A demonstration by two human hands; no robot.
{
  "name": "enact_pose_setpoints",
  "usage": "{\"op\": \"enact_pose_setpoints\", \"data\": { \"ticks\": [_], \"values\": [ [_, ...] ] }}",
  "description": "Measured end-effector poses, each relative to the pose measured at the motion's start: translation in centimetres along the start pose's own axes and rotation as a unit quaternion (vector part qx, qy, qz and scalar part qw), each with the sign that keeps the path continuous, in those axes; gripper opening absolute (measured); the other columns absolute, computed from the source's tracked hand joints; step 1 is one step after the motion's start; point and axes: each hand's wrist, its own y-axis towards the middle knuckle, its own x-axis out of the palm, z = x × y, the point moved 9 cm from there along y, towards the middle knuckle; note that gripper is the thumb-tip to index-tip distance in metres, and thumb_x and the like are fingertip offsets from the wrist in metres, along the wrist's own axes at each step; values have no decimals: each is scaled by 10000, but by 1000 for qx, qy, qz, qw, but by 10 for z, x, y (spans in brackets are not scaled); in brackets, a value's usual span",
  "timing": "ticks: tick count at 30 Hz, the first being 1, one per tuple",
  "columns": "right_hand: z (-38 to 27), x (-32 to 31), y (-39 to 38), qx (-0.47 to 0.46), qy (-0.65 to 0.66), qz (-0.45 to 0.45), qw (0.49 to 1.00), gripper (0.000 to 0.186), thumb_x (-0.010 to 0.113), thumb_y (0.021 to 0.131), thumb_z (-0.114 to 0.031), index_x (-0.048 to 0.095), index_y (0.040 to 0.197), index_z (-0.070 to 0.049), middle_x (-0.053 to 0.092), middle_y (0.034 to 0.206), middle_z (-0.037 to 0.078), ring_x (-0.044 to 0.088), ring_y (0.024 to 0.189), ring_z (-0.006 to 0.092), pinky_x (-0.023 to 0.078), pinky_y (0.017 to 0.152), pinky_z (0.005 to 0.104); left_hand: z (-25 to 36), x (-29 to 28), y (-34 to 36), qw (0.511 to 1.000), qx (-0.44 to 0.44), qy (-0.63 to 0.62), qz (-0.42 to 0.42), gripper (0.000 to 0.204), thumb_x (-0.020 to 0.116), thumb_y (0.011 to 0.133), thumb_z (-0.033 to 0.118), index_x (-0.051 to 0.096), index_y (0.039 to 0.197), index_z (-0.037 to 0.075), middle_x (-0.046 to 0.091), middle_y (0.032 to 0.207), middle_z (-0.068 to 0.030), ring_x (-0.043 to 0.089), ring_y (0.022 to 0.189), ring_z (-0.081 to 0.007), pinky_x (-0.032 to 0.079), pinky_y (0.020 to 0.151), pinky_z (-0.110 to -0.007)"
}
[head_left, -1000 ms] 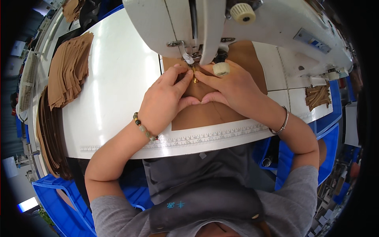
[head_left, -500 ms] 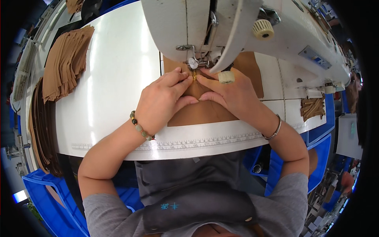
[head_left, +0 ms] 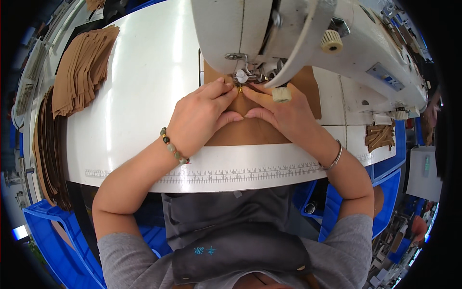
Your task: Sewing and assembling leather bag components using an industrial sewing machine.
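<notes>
Both hands, left hand (head_left: 202, 113) and right hand (head_left: 281, 113), pinch the brown fabric piece (head_left: 250, 132) beneath the sewing machine (head_left: 288, 29) needle at the table's far edge, fingertips risking a prick should the cloth slip

Single head-worn fisheye, looking steeply down, close over the white surface (head_left: 144, 96) and sewing machine (head_left: 269, 29); edges bend at rim.

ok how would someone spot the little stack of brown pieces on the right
Start at the white sewing machine and follow its body to the right end of the table. The small brown stack lies there near the edge, far smaller than the fanned brown pile at far left.
</notes>
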Motion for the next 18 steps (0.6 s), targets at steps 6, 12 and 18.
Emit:
{"op": "enact_pose_setpoints", "data": {
  "ticks": [6, 12, 18],
  "values": [
    [1, 0, 0, -3, -7, 10, 1000, 499, 757, 836, -442, 749, 1225, -130, 722, 1025, 102, 678, 1019, 307, 520, 1030, 409, -2, 0, -2, 1000, 5, 1, -5, 540, 807, 827, 355, 730, 1254, 32, 711, 1241, -86, 711, 1041, -272, 596, 866, -352],
    [16, 7, -3, 70, 95, -37, 992, 382, 794, 887, -356, 780, 1164, -93, 714, 977, 133, 677, 980, 306, 537, 976, 376, 6, -4, -7, 999, 36, 13, 0, 611, 830, 776, 387, 724, 1253, 20, 709, 1266, -96, 707, 1086, -287, 589, 913, -359],
    [48, 11, -9, 258, 603, 27, 755, 337, 867, 843, -269, 785, 1058, -23, 711, 938, 112, 663, 900, 244, 529, 878, 297, 7, -4, -5, 999, 39, 16, -22, 631, 833, 763, 396, 721, 1254, 16, 711, 1261, -95, 694, 1145, -298, 579, 944, -378]
  ]
}}
